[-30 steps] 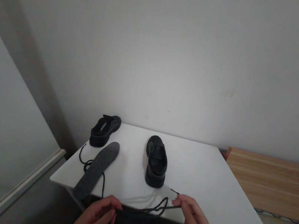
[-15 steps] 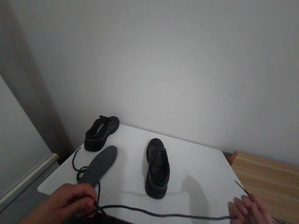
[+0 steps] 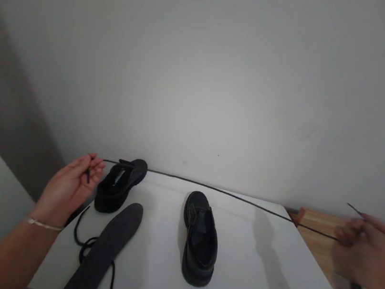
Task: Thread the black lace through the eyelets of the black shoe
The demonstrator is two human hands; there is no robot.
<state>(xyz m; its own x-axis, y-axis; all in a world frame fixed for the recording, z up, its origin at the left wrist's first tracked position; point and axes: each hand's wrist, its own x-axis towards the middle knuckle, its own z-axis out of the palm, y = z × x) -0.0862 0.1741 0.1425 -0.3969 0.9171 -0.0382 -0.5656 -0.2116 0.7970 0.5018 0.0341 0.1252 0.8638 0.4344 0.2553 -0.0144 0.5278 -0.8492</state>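
Now stretched taut above the table [image 3: 249, 269], black shoelace [image 3: 221, 193], pinched at its ends by left hand [image 3: 70, 184] and right hand [image 3: 368, 248]; likely to slip from those blurred right fingertips or snag the far-left-corner shoe [image 3: 119, 184]

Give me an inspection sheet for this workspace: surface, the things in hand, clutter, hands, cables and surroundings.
Surface: white table, against the wall.
Things in hand: black lace, stretched taut between both hands above the table.
Clutter: two black shoes, near shoe mid-table, far shoe at the back left; dark insole; second lace lying loose by the insole.
Hands: left hand pinches one end of the lace; right hand, blurred, holds the other end.
Cables: nothing seen.
Surroundings: plain wall; wooden top to the right of the table.
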